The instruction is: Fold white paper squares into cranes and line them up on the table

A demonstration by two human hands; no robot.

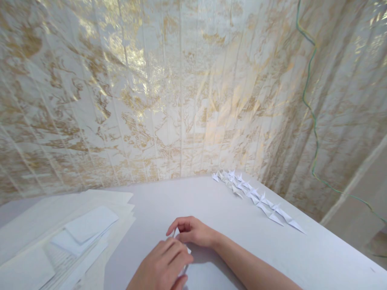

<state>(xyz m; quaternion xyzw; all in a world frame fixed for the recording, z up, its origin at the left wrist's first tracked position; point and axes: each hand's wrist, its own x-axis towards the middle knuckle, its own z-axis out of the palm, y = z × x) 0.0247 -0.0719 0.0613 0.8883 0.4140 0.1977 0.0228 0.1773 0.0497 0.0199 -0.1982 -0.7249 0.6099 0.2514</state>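
Note:
Both of my hands meet near the front middle of a white table (229, 225). My left hand (165, 264) is curled, knuckles up, over a small piece of white paper (188, 250) that is mostly hidden beneath it. My right hand (192, 231) reaches in from the right with its fingers bent and pinched together at the same paper. Only a sliver of the paper shows between the two hands.
A row of several folded white paper cranes (260, 199) lines the table's right edge. Loose white sheets and smaller cut squares (87, 227) are stacked at the left. A gold-marbled wall stands behind, and a green cord (313, 121) hangs at the right.

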